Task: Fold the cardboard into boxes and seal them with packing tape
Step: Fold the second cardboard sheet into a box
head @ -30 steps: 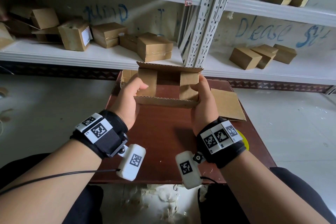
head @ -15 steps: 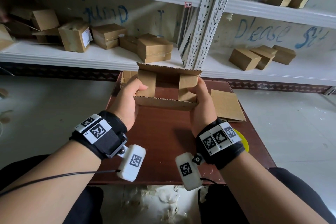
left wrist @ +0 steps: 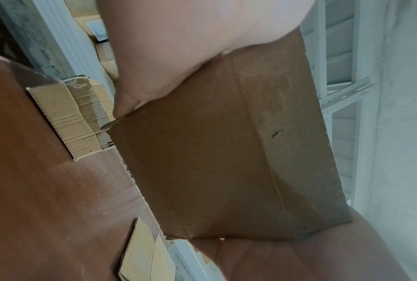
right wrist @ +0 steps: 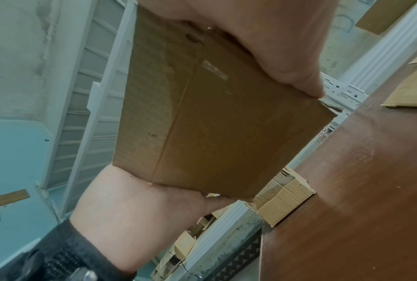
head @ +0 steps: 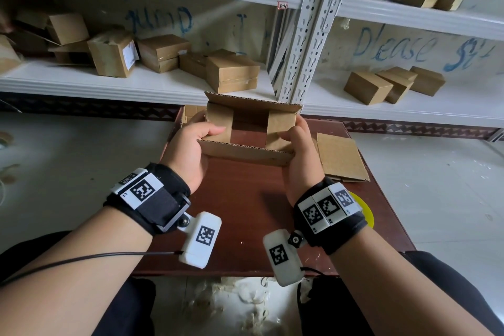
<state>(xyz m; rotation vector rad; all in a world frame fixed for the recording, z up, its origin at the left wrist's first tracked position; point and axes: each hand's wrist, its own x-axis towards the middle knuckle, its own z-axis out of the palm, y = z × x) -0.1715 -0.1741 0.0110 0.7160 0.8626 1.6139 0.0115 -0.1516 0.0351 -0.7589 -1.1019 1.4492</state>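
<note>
I hold a small brown cardboard box [head: 246, 154] above the far part of the reddish-brown table [head: 245, 215], its open end toward me. Both short side flaps are folded inward; the near and far long flaps stand open. My left hand [head: 191, 142] grips the box's left end, thumb pressing the left flap. At the other end my right hand [head: 296, 146] grips likewise, its thumb on the right flap. The left wrist view shows the box's underside [left wrist: 226, 161]; the right wrist view shows it [right wrist: 214, 123] between both hands. A yellow tape roll [head: 364, 211] peeks out behind my right wrist.
Flat cardboard blanks [head: 339, 157] lie on the table at the right, another stack [head: 191, 112] at its far left corner. White metal shelves [head: 152, 82] behind the table carry several folded boxes [head: 231, 73]. An upright shelf post [head: 311, 33] rises just beyond the box.
My thumbs have pushed the two side flaps further inward, and the box has shifted slightly toward me. Both hands keep their grip.
</note>
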